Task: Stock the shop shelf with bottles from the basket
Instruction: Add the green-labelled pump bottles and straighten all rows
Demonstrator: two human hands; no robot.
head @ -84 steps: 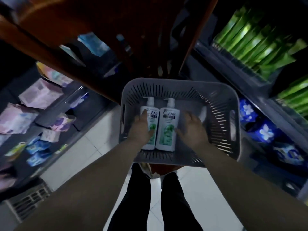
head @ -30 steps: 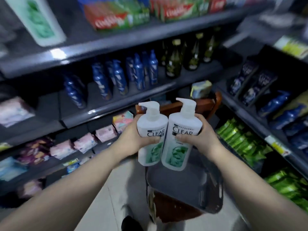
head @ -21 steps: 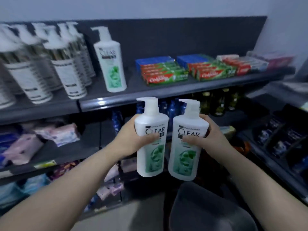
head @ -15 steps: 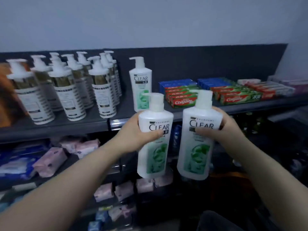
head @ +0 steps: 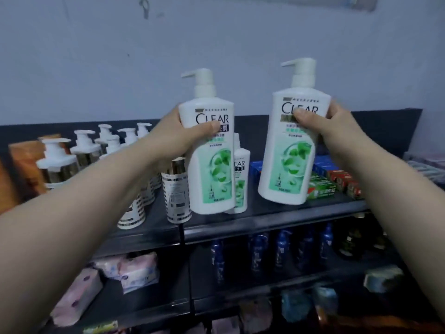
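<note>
placing | my left hand [head: 178,136] clasps left bottle [head: 212,165], right hand [head: 337,126] clasps right bottle [head: 289,153] | I'd set both upright on shelf [head: 265,218] at 6 o'clock, labels forward

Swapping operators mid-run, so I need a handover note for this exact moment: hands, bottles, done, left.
Left hand: grips a white shampoo bottle, upright, in the air in front of the top shelf.
Right hand: grips a second shampoo bottle, a bit higher and slightly tilted.
Done: both are up at shelf level. One matching bottle already stands on the shelf, next to the striped pump bottles.
Left: set both down, likely in the bare stretch between that bottle and the toothpaste boxes. The basket is out of view, so remaining stock is unknown.
</note>
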